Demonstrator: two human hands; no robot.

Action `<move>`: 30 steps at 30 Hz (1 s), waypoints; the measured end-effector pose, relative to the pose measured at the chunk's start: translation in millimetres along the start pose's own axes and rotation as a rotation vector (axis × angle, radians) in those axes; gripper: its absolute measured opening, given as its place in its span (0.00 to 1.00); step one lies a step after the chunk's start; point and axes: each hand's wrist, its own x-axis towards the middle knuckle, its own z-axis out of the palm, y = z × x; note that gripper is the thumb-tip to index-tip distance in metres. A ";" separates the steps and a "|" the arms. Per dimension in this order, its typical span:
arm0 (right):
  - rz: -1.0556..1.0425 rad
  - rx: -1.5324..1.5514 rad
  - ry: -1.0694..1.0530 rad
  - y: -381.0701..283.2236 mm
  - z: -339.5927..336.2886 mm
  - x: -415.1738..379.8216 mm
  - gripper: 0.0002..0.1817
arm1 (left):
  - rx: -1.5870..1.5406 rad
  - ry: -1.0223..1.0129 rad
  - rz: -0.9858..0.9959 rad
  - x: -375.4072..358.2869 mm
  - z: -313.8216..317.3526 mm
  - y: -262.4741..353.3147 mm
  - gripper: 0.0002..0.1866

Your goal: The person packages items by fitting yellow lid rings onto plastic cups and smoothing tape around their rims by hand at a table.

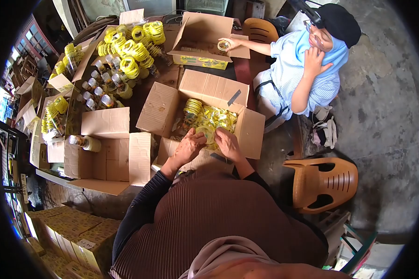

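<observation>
My left hand [189, 146] and my right hand [228, 144] meet over the near side of an open cardboard box [215, 85]. Between their bent fingers is a round, see-through yellow piece [206, 134], pinched at its left edge by the left hand and at its right edge by the right. I cannot make out exactly what it is. Below it in the box lies a heap of small yellow pieces [221, 117]. A stack of yellow rings [192, 108] stands in the box's far left part.
Yellow rings [134, 50] and several jars [97, 91] crowd the table at left. A box [106, 122] with a jar [85, 142] lying on its flap stands nearby. At right, a co-worker [302, 69] holds a round item [224, 45] beside another box [200, 61]. An orange chair [307, 179] stands right.
</observation>
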 end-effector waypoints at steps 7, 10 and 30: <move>0.030 0.013 -0.080 -29.2 -30.4 0.5 0.06 | -0.159 0.186 -0.202 -4.1 -14.2 11.1 0.13; -0.104 -0.068 -0.156 -38.7 -32.4 1.2 0.07 | -0.077 0.202 -0.338 -1.9 -32.5 22.9 0.22; -0.179 -0.158 -0.138 -57.0 -42.0 -80.6 0.08 | 0.087 0.130 -0.521 -52.3 26.2 111.1 0.12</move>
